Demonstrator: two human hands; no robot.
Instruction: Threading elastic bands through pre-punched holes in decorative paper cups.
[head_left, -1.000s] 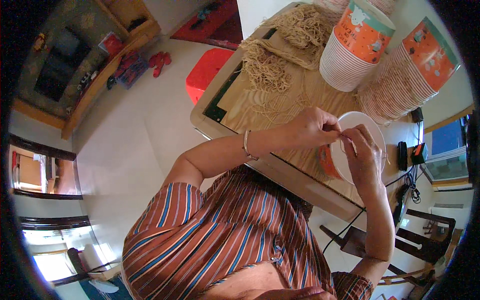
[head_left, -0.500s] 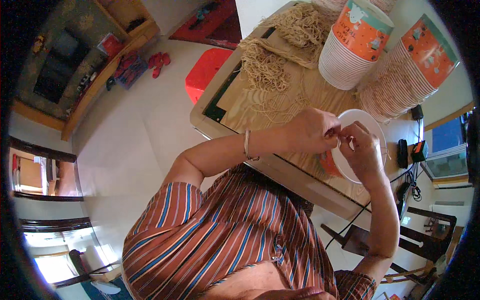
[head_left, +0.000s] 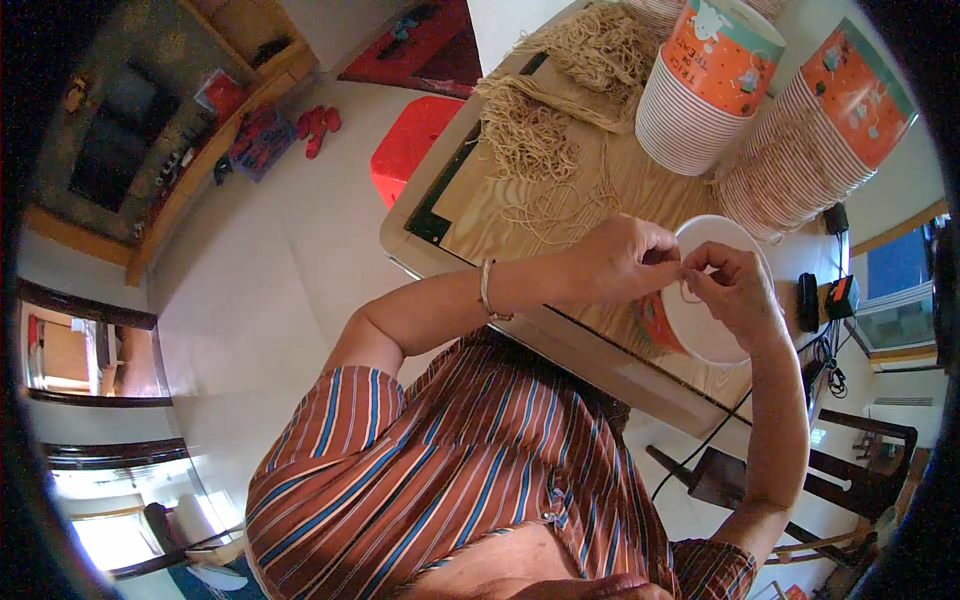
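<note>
Right hand point(head_left: 735, 290) and forearm shifted slightly outward since the earlier frame; left hand point(head_left: 622, 262) kept about in place. Right thumb and fingertips are pinched together, a thin strand point(head_left: 688, 293) apparently held; left fingers are curled closed, contents cannot be told. Fingertips are brought close together over the white-lined bucket point(head_left: 705, 334), placed near the counter point(head_left: 590, 318) edge. Tan cord bundles point(head_left: 525, 130) and stacked buckets point(head_left: 695, 118) are seen beyond.

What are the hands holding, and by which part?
The left hand and right hand seem to pinch a thin cord over the bucket; which part, I can't tell.
</note>
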